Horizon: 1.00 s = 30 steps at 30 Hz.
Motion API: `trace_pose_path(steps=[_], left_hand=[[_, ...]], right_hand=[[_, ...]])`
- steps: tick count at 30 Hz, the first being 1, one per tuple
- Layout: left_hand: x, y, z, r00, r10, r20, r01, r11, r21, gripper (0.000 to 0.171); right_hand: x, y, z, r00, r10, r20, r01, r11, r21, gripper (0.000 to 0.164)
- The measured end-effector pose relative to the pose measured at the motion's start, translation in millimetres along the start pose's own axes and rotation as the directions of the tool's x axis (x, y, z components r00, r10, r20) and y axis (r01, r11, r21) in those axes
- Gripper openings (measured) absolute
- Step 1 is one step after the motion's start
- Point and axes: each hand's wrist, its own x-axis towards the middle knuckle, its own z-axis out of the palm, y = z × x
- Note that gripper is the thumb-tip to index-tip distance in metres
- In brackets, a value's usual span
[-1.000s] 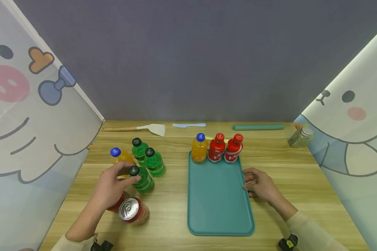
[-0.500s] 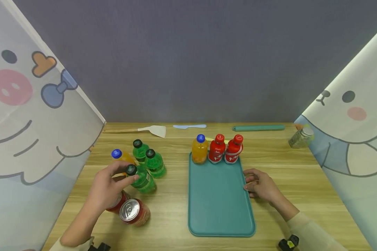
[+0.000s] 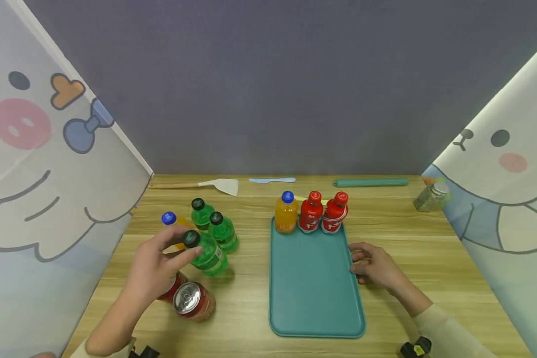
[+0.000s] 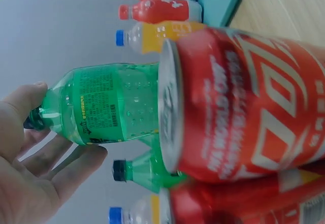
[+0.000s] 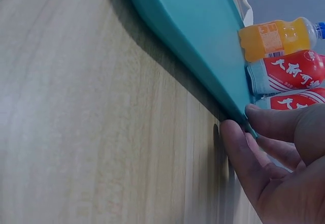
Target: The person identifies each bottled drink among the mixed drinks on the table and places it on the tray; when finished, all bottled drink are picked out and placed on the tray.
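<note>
The left hand [image 3: 154, 261] pinches a green soda bottle [image 3: 211, 258] near its black cap [image 3: 191, 238], left of the teal tray [image 3: 315, 288]; the right hand [image 3: 376, 266] pinches the tray's right edge. Two more green bottles [image 3: 223, 233] and two red cans [image 3: 199, 304] stand near the held bottle. At the tray's far end stand an orange-drink bottle [image 3: 286, 218] and two red bottles [image 3: 311, 218].
</note>
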Motion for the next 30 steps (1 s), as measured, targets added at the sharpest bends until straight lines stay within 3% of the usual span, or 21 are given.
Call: trace_pose_path(steps=[9, 17, 24, 30], left_hand=[[9.4, 19.9, 6.8, 0.999, 0.04, -0.017, -0.04, 0.999, -0.013, 0.032], [27.7, 43.7, 21.6, 0.997, 0.045, 0.064, -0.037, 0.992, -0.119, 0.032], [48.1, 60.4, 40.8, 0.99, 0.104, 0.095, -0.094, 0.99, -0.106, 0.037], [65.0, 74.6, 60.7, 0.981, 0.115, 0.155, -0.097, 0.988, -0.119, 0.035]], right_hand=[[-6, 3, -2, 0.999, 0.0, 0.037, 0.0, 1.0, 0.004, 0.066], [-8, 2, -2, 0.999, 0.011, 0.047, -0.012, 1.0, 0.019, 0.065], [-11, 2, -1, 0.999, 0.012, 0.04, -0.013, 1.0, 0.028, 0.065], [-11, 2, 1, 1.0, 0.006, 0.026, -0.007, 1.0, 0.024, 0.065]])
